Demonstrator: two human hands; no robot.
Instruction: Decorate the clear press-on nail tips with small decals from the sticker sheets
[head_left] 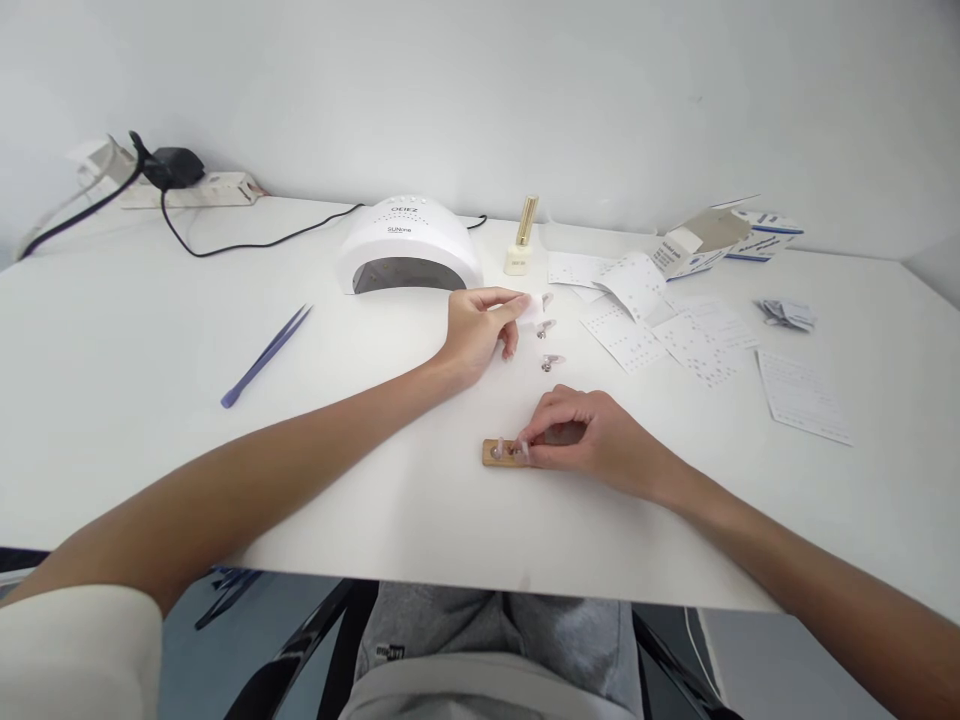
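My left hand is in front of the lamp, thumb and forefinger pinched on a small whitish piece that looks blurred. Just right of it, several clear nail tips on small metal stands form a column on the table. Lower down, my right hand pinches a clear nail tip at the right end of a small wooden holder. Another clear tip stands upright on the holder's left part. My right fingers cover the holder's right end.
A white nail lamp and a polish bottle stand at the back. Blue tweezers lie left. Dotted sheets, an opened box and a printed slip are to the right. A black cable runs behind.
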